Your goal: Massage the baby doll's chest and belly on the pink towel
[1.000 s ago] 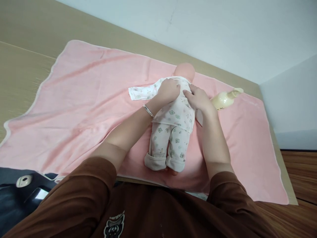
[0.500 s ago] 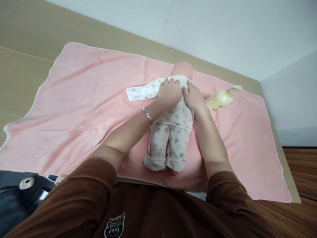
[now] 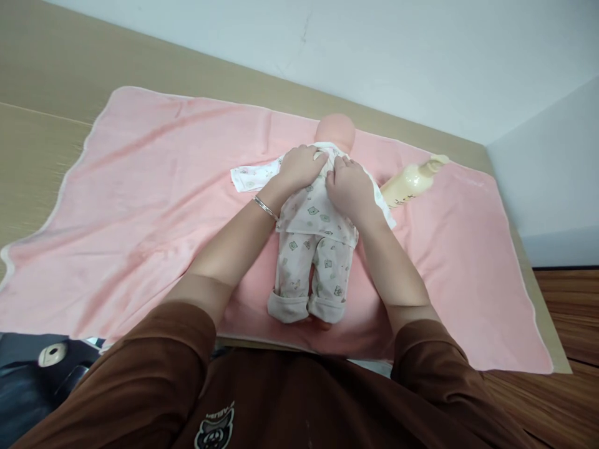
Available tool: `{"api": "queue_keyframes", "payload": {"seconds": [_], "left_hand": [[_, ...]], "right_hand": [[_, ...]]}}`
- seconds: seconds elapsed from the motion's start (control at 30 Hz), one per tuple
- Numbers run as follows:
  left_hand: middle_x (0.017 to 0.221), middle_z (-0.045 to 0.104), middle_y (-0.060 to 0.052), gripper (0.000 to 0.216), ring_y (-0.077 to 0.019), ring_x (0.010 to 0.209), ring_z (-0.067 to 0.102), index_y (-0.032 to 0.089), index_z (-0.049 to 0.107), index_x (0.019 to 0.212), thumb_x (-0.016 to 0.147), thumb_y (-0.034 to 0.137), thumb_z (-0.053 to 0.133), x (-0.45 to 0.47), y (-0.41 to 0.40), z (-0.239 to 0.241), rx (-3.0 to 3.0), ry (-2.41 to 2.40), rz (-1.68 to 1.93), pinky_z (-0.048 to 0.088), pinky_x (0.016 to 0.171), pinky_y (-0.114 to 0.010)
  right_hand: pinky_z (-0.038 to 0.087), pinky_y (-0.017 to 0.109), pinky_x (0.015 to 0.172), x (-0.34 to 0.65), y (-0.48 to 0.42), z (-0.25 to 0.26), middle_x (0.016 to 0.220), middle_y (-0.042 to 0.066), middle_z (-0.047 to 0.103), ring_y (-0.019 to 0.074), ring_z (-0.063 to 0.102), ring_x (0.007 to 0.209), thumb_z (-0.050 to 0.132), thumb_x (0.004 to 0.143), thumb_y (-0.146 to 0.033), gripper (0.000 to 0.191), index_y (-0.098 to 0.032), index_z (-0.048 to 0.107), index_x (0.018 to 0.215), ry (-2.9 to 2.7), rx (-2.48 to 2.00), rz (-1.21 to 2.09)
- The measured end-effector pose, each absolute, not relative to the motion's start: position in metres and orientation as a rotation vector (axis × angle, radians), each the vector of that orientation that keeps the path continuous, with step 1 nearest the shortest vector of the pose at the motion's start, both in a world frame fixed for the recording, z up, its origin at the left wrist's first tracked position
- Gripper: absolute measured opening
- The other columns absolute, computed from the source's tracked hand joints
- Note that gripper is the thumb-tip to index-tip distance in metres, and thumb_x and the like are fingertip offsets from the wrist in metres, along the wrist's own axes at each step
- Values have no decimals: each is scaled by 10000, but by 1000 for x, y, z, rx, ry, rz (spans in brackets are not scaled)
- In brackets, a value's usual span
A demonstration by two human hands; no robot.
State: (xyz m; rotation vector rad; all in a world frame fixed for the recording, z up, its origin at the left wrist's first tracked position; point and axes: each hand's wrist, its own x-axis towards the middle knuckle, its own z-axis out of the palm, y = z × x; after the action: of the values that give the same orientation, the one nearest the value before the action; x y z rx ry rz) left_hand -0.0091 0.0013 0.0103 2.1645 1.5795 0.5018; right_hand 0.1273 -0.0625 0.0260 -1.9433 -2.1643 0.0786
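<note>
Doll (image 3: 314,240) in a printed top (image 3: 318,209) lay on the pink blanket (image 3: 468,262), its chest area under both hands and its head just beyond them. The left hand's (image 3: 302,168) fingers, close together, and the right hand's (image 3: 350,189), bent, touched the top; whether either pinched cloth, I couldn't tell.

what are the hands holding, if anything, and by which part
Left hand and right hand touch the upper part of the doll's patterned top; whether they grip it cannot be told.
</note>
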Motion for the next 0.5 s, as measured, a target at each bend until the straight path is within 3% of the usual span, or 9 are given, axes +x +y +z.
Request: {"api": "queue_keyframes", "payload": {"seconds": [0.13, 0.3, 0.5], "left_hand": [[1540, 691, -250, 539, -380, 1453, 641, 72, 665, 1489, 1138, 322, 342, 2, -23, 23, 2258, 1664, 424, 444, 1295, -538], [1450, 708, -309, 475, -414, 1432, 649, -4, 696, 1398, 1054, 122, 393, 16, -54, 42, 2481, 1549, 313, 458, 1263, -523], [1329, 783, -202, 417, -334, 1284, 717, 112, 768, 1202, 1075, 190, 378, 1, -26, 32, 2288, 1484, 449, 529, 1187, -475]], "right_hand": [[514, 607, 1235, 142, -49, 24, 1456, 286, 725, 423, 655, 1426, 376, 1108, -316, 484, -51, 702, 1349, -2036, -2009, 200], [518, 605, 1214, 160, -31, 18, 1506, 314, 697, 442, 670, 1414, 311, 1133, -434, 628, -8, 651, 1446, -1990, -2033, 307], [446, 651, 1263, 141, -52, 11, 1598, 318, 621, 447, 584, 1490, 326, 1106, -332, 585, -6, 575, 1522, -2143, -1970, 67]]}}
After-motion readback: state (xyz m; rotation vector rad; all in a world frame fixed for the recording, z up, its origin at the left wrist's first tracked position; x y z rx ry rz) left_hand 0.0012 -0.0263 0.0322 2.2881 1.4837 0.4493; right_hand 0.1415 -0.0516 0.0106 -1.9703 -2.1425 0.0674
